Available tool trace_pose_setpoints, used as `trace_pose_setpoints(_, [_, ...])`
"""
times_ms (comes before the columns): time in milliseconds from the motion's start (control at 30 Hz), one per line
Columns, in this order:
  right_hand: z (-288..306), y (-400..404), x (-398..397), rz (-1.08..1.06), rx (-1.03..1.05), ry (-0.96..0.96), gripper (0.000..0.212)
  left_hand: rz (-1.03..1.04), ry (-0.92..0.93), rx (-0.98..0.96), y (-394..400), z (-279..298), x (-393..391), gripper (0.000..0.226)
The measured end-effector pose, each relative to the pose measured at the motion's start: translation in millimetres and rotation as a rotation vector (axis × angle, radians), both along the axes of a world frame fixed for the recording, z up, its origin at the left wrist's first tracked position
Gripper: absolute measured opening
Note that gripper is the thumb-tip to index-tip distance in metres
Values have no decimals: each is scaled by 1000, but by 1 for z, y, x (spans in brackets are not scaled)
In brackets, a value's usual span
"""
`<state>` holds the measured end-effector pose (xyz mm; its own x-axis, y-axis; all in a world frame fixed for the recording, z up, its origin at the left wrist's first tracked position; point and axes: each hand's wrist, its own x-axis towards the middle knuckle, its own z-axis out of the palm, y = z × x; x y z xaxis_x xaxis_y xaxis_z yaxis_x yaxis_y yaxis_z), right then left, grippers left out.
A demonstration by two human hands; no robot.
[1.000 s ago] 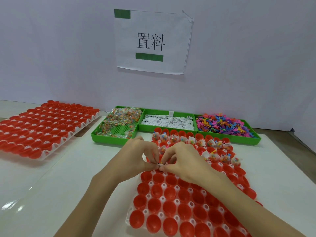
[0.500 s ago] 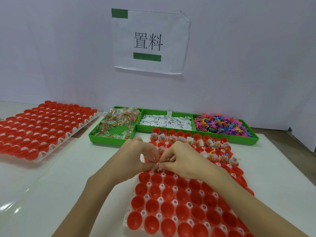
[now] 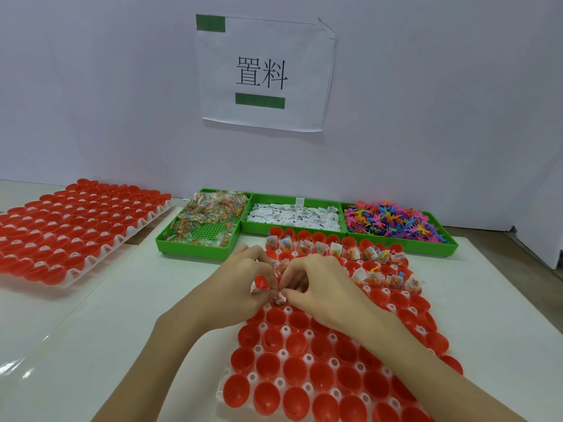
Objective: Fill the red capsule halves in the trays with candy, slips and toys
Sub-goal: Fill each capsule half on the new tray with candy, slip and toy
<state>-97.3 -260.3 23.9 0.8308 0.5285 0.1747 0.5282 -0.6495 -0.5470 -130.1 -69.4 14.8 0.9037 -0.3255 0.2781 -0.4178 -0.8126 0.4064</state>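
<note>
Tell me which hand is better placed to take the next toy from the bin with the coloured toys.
Probably the right hand. The toy bin is on the far right, on that hand's side, while the left hand would have to cross over. Both hands now pinch a small candy packet.

Red capsule halves; green bins; white slips; multicoloured toys; green-barred sign.

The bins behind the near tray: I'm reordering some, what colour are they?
The three bins are bright green, as the head view, the only one, shows.
</note>
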Motion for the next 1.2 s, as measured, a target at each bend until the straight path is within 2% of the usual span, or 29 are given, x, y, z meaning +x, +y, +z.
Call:
trace_pose_setpoints(267, [5,-11,-4,9,53,19,12,-36,-74,28,3,5,0,8])
trace_pose_setpoints(433, [22,-41,-4,-46,175,63,14,-49,-77,30,4,6,1,15])
trace_pose_setpoints(567, [26,-80,-7,-74,358,168,18,-15,-99,-11,10,5,3,17])
trace_pose_setpoints(733, [18,-116,-11,-204,639,180,23,134,-120,-27,12,0,8,46])
trace_pose_setpoints(833, [15,-124,-10,-232,712,178,22,233,-173,-11,14,-9,12,37])
trace_pose_setpoints(1033, [14,-129,-10,-233,788,183,23,527,-295,-172,24,-16,25,17])
trace_pose_setpoints(1100, [13,-130,-10,-234,802,177,23,602,-262,-169,34,-15,33,18])
trace_pose_setpoints(1200, [13,-129,-8,-240,812,164,22,610,-155,-92,47,-7,56,23])
